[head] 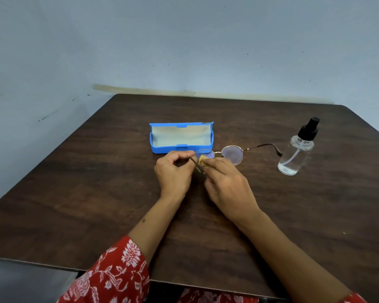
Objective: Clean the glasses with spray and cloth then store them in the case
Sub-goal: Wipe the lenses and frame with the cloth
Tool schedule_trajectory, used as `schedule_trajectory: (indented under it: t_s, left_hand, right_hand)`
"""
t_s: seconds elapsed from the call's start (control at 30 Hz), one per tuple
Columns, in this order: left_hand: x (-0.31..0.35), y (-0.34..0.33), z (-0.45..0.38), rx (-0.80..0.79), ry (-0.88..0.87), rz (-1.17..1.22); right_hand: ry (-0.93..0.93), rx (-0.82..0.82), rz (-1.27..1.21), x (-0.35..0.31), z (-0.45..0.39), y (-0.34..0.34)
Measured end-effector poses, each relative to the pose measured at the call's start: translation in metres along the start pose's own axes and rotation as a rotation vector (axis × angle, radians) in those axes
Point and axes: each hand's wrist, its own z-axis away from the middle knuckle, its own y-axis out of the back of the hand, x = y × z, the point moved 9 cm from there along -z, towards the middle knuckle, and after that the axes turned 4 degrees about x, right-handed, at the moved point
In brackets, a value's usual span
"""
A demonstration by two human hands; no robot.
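Observation:
Thin gold-rimmed glasses [232, 154] are held just above the dark wooden table [96, 193], temples unfolded. My left hand [173, 171] pinches the frame at the left lens's outer corner. My right hand [225, 184] pinches a small yellow cloth [201, 159] against the left lens. The right temple reaches out toward a clear spray bottle [297, 153] with a black pump top, standing upright at the right. A blue glasses case [181, 137] lies open just behind my left hand, its pale lining showing and nothing inside.
A pale blue wall [184, 44] runs along the table's far edge. The table's near edge is close to my body, where red patterned sleeves show.

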Motion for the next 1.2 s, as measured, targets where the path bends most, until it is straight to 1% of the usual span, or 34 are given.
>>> schedule_trajectory:
  t_s: [0.17,0.33,0.5,0.63,0.8,0.97,1.13,1.2]
  left_hand:
    - [0.003,-0.001,0.001,-0.006,-0.009,-0.006]
    - [-0.001,0.0,-0.001,-0.001,0.015,-0.014]
    - [0.002,0.0,0.0,0.003,-0.01,-0.021]
    - [0.0,0.0,-0.001,0.0,0.001,-0.027]
    - [0.001,0.0,0.001,0.003,-0.001,-0.021]
    - [0.0,-0.001,0.001,-0.014,0.007,-0.025]
    - [0.005,-0.001,0.003,-0.015,-0.011,-0.029]
    - [0.005,-0.001,0.003,-0.019,-0.009,-0.021]
  right_hand:
    - [-0.048,0.02,0.008,0.006,-0.001,0.003]
    - [0.003,-0.057,-0.032,-0.003,-0.001,-0.003]
    - [-0.068,-0.008,0.02,0.006,-0.002,0.003]
    - [0.001,-0.056,-0.027,-0.004,-0.002,-0.001]
    - [-0.068,0.015,0.012,0.006,-0.002,0.005]
    - [0.011,-0.06,0.005,-0.005,-0.001,-0.002]
    - [-0.031,0.02,0.064,0.002,-0.003,0.008]
    - [-0.005,0.012,0.069,-0.002,-0.003,0.006]
